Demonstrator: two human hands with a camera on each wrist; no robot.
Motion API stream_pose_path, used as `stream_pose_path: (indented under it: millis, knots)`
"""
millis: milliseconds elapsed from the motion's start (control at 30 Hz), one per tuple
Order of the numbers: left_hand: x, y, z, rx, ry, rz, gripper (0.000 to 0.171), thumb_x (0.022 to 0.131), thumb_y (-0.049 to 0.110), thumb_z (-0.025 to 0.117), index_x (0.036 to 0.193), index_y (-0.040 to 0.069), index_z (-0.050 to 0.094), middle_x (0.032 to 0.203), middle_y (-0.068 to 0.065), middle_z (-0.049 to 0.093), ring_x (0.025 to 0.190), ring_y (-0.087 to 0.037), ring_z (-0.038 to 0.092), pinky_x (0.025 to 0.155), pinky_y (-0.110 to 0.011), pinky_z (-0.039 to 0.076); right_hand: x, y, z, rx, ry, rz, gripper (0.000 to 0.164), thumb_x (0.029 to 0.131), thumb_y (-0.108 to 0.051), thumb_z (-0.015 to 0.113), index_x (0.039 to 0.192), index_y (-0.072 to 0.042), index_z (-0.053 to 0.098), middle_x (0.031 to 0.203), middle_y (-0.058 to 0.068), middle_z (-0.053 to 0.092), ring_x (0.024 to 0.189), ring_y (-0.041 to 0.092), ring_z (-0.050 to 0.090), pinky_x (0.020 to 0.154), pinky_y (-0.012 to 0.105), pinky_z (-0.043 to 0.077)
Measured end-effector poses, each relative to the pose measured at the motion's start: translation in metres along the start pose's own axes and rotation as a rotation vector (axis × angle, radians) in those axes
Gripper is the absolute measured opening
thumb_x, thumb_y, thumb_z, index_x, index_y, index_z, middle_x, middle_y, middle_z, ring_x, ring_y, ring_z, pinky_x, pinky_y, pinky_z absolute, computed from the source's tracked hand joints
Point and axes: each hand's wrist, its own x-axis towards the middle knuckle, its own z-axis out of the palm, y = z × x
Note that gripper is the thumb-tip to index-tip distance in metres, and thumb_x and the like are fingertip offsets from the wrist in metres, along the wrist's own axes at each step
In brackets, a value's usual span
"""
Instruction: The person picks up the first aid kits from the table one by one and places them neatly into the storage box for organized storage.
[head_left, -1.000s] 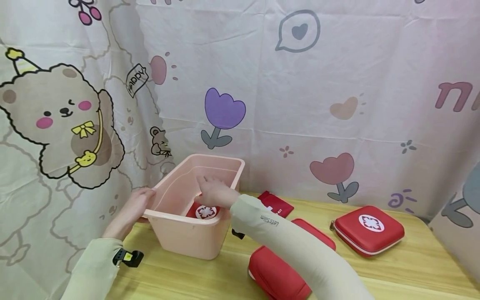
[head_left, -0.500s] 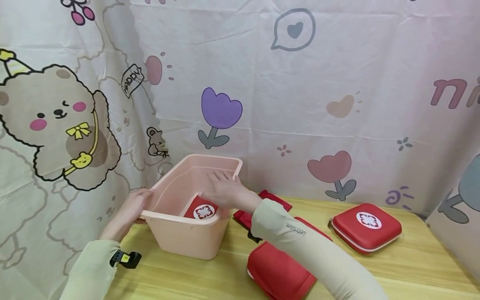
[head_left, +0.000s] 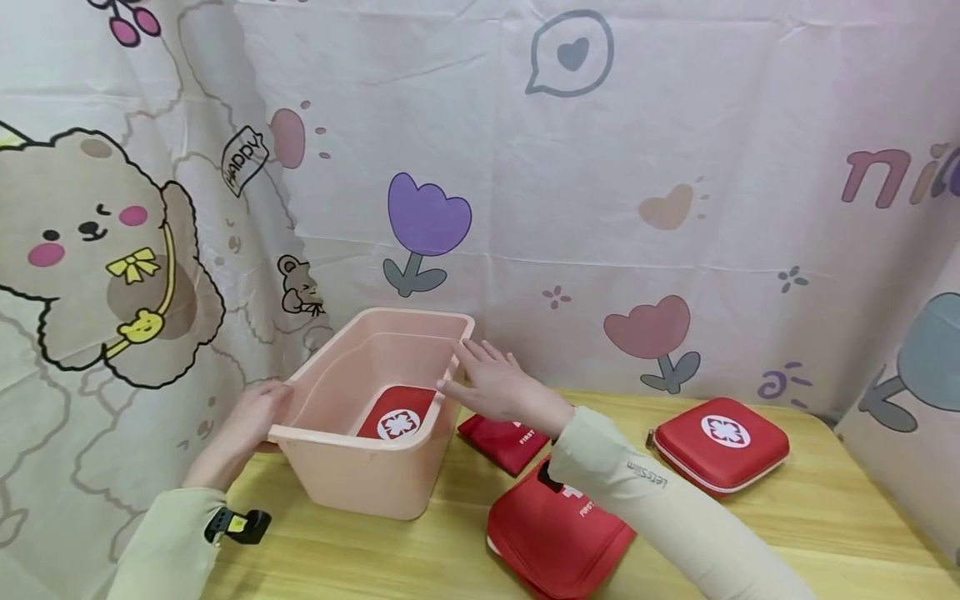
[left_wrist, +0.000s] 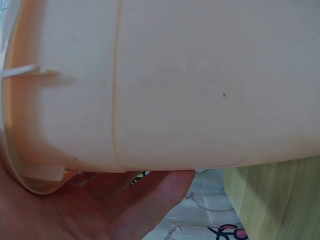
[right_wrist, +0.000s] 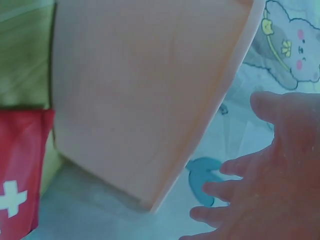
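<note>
A pink plastic bin (head_left: 360,471) stands on the table, with a red case (head_left: 401,408) bearing a white round emblem lying inside on its floor. My left hand (head_left: 243,425) grips the bin's rim at the left front corner. In the left wrist view the fingers (left_wrist: 165,195) lie along the bin's outer wall. My right hand (head_left: 506,383) is beside the bin's right rim with its fingers spread and holds nothing. In the right wrist view, the right hand (right_wrist: 280,175) is apart from the bin wall (right_wrist: 135,100). Whether it touches the rim in the head view is unclear.
Right of the bin lies a red first-aid pouch (head_left: 506,446), partly under my right forearm. A larger red first-aid bag (head_left: 555,533) lies nearer the front. A red zip case (head_left: 720,442) sits farther right. A printed curtain (head_left: 510,208) hangs behind the table.
My right hand has come up and out of the bin to the right, leaving the red case on the bin floor. The left hand stays on the rim. The head view has turned slightly right.
</note>
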Motion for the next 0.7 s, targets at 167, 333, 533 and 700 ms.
stream_pose_path:
  millis: [167,333,533,700]
  knots:
    - [-0.001,0.001,0.0,-0.001,-0.005,-0.005,0.055,0.106,0.033,0.028,0.137,-0.011,0.037,0.117,-0.032,0.049,0.085,-0.023,0.058,0.062,-0.038,0.056,-0.013,0.019,0.0,0.005,0.023,0.042,0.078,0.095,-0.053,0.054,0.157,-0.018,0.023,0.161,0.007,0.022,0.147,0.033,0.014,0.114,0.06,0.011]
    - [-0.002,0.001,0.001,0.005,-0.01,-0.007,0.056,0.107,0.033,0.027,0.139,-0.011,0.036,0.119,-0.033,0.048,0.09,-0.025,0.058,0.065,-0.037,0.057,-0.027,0.038,0.0,0.004,0.044,0.062,0.076,0.096,-0.05,0.055,0.157,-0.016,0.024,0.161,0.009,0.022,0.147,0.034,0.013,0.114,0.06,0.011]
    - [-0.001,0.002,0.0,-0.003,-0.006,-0.009,0.055,0.107,0.033,0.027,0.139,-0.012,0.035,0.121,-0.035,0.046,0.093,-0.029,0.057,0.064,-0.038,0.057,-0.045,0.059,-0.001,0.047,0.081,0.074,0.075,0.097,-0.044,0.057,0.157,-0.012,0.024,0.16,0.013,0.022,0.146,0.038,0.012,0.113,0.063,0.01]
    - [0.0,0.001,0.0,-0.001,-0.012,-0.005,0.056,0.106,0.032,0.027,0.139,-0.012,0.034,0.123,-0.036,0.043,0.096,-0.033,0.056,0.065,-0.04,0.057,-0.058,0.077,0.0,0.039,0.122,0.065,0.076,0.096,-0.042,0.06,0.156,-0.011,0.026,0.159,0.015,0.023,0.145,0.04,0.014,0.112,0.064,0.011]
